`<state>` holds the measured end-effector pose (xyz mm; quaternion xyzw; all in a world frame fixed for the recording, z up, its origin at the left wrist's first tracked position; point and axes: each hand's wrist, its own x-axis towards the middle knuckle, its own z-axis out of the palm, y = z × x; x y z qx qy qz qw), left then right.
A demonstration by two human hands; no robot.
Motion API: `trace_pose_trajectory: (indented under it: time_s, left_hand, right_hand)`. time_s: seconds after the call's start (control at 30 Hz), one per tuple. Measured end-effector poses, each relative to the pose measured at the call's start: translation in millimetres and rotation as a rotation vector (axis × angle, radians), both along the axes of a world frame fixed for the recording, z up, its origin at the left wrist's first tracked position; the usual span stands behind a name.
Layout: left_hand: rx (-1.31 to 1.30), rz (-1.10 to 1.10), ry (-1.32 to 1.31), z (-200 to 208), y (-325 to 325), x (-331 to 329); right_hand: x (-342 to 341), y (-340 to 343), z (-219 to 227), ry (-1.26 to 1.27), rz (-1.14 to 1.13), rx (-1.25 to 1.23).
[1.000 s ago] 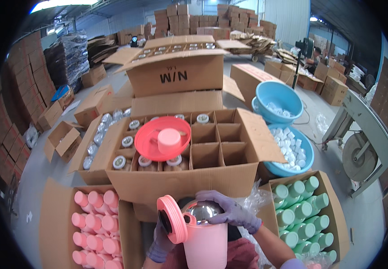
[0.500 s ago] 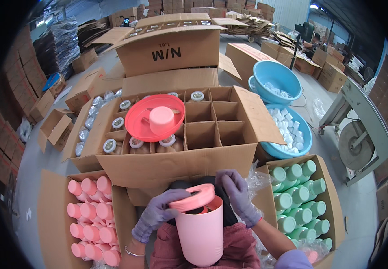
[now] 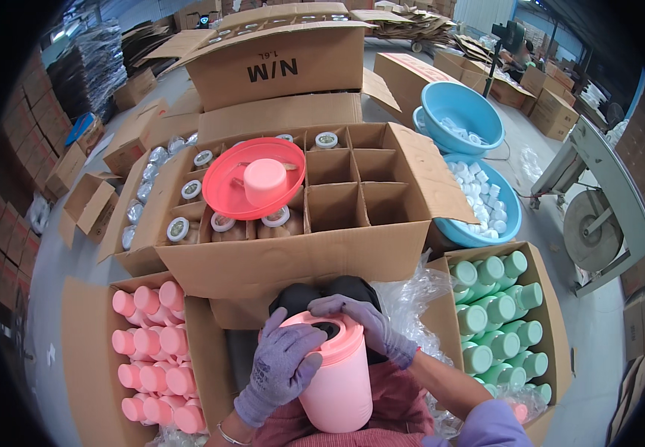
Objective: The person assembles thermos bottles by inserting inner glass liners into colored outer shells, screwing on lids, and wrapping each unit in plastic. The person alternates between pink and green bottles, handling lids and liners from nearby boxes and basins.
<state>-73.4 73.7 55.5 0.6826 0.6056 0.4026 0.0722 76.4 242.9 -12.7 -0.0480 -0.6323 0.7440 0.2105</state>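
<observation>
A pink cylindrical flask body (image 3: 337, 398) stands upright between my thighs, with a pink ring-shaped lid (image 3: 343, 344) sitting on its top. The lid has a dark opening in the middle. My left hand (image 3: 281, 365), in a purple-grey glove, grips the lid's left side with its thumb toward me. From the right, my gloved right hand (image 3: 356, 319) curves its fingers over the lid's far and right rim. In front of me, a red basin (image 3: 222, 179) holding a pink cup (image 3: 265, 181) rests on an open divided carton (image 3: 292, 264).
Several clear-capped bottles (image 3: 178, 229) stand in the carton's left cells. Pink flasks (image 3: 156, 378) fill a box at my left; green ones (image 3: 501, 345) fill a box at my right. Blue basins (image 3: 512, 223) hold white caps. A grey metal machine frame (image 3: 628, 216) stands at right.
The lid, tilted in my left hand before, now lies level on the flask. My right hand has come in from beside it onto the lid.
</observation>
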Motion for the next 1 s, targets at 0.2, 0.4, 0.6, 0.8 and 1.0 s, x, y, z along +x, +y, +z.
trace_pose_trajectory:
  time_s: [0.2,0.4,0.6,0.8,1.0]
  left_hand:
    - [-0.142,-0.104,-0.724,-54.7,13.4,-25.4]
    - [-0.399,-0.363,-1.51,-98.2,21.3,26.1]
    - [-0.495,-0.455,-0.804,-39.1,-33.5,33.1]
    - [-0.439,-0.019,-1.001,-77.7,-71.5,69.1]
    - [-0.273,0.025,-0.99,-53.1,-40.5,71.7]
  right_hand:
    - [34.5,-36.1,74.8,-0.137,-0.187,0.721]
    - [88.0,-62.7,129.5,0.009,-0.09,0.966]
    - [141.4,-51.5,122.4,-0.601,-0.438,0.841]
    - [132.9,-19.1,72.1,-0.639,-0.346,0.11]
    - [125.1,-28.7,60.8,-0.212,-0.345,0.205]
